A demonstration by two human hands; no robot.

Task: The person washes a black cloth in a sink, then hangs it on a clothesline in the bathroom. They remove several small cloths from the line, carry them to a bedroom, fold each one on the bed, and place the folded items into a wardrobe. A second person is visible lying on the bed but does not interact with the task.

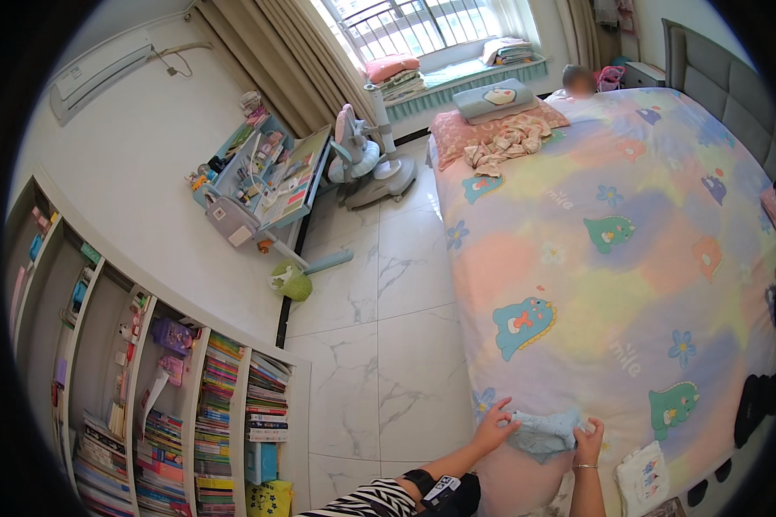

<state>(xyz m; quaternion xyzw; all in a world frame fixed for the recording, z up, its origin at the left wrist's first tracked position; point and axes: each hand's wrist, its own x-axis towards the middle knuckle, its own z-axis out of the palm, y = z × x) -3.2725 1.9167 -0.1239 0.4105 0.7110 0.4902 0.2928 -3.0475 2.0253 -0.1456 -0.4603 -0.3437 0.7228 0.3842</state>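
A small light-blue cloth garment [543, 434] is stretched between my two hands above the near edge of the bed. My left hand [496, 428] pinches its left end between thumb and fingers. At its right end, my right hand [587, 439] grips the cloth with bent fingers. A white folded garment with a printed pattern [643, 479] lies on the bed to the right of my right hand. Beneath everything spreads a pastel quilt with dinosaur prints [575, 291].
A bookshelf [246, 388] stands at the left. Farther off are a desk [297, 187], a chair [355, 155] and a green wastebasket [292, 282]. A pink pillow [449, 139] and a crumpled cloth [511, 143] lie on the bed's far left corner. A person [579, 84] is beyond the bed.
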